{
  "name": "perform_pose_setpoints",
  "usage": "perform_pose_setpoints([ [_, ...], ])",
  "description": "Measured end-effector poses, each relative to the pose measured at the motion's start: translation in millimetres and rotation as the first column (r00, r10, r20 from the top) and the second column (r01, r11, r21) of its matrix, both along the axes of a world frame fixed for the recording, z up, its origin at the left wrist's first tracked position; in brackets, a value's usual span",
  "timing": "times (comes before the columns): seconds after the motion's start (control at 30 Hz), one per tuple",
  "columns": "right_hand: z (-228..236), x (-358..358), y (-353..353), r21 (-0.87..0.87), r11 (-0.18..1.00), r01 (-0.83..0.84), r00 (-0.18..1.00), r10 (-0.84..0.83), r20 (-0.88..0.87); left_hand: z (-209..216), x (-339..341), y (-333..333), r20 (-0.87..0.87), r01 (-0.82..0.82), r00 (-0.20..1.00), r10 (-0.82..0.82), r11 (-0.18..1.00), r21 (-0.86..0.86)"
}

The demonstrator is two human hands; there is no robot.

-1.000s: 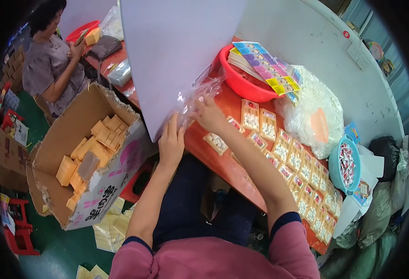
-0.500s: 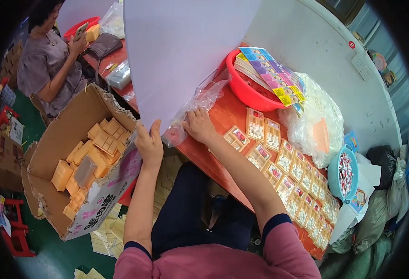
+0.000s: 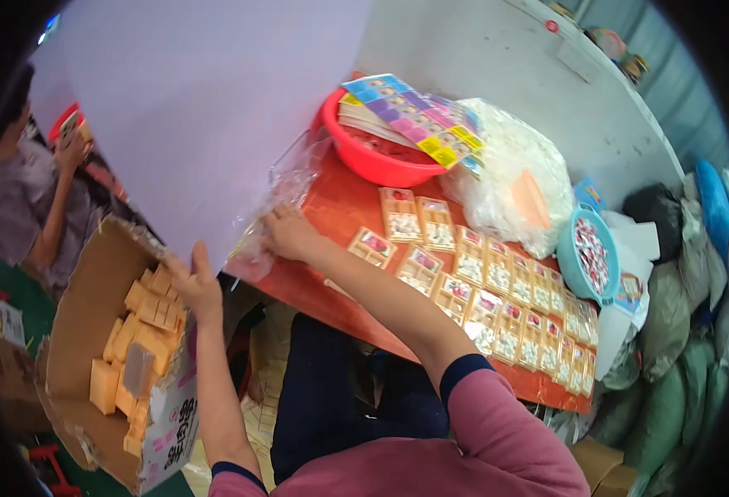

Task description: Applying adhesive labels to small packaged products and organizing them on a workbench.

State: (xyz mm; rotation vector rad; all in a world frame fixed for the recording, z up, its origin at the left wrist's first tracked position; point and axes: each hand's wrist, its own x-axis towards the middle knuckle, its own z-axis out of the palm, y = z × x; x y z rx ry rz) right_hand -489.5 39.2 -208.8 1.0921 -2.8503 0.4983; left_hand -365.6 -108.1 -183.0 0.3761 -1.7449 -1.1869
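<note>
Head view: both hands, left [image 3: 192, 286] and right [image 3: 288, 234], grasp white sheet [image 3: 207, 108] blocking table; cardboard box [image 3: 83, 348] left, red basin [image 3: 373, 157] behind.

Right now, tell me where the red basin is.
In the head view the red basin sits at the far edge of the orange table, upper centre, holding colourful card sheets, with the clear bag of white pieces on its right.

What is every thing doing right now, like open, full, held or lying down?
Big white sheet: held up, tilted.
Left hand: gripping the sheet's lower edge.
Right hand: on the clear plastic bag.
Cardboard box: open, partly filled with yellow blocks.
Red basin: holding colourful cards.
Small packets: lying flat in rows.
</note>
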Motion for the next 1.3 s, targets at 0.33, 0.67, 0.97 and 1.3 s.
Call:
perform_pose_setpoints([
  [0.33,90,3,86,0.073,0.965,0.254,0.967,-0.252,-0.034,0,5,13,0.010,-0.032,0.999,0.033,0.999,-0.025],
  [0.67,122,-102,234,0.248,0.752,0.610,0.740,-0.429,-0.518,6,25,27,-0.136,0.012,0.991,-0.004,0.998,0.054],
  [0.97,164,-100,252,0.162,0.795,0.584,0.607,-0.296,-0.737,31,72,68,-0.127,0.036,0.985,-0.120,0.851,-0.524],
  [1.3,282,92,275,-0.473,0.870,0.141,0.838,-0.359,-0.411,119,101,115,-0.148,0.314,0.857,-0.493,0.729,-0.608],
])
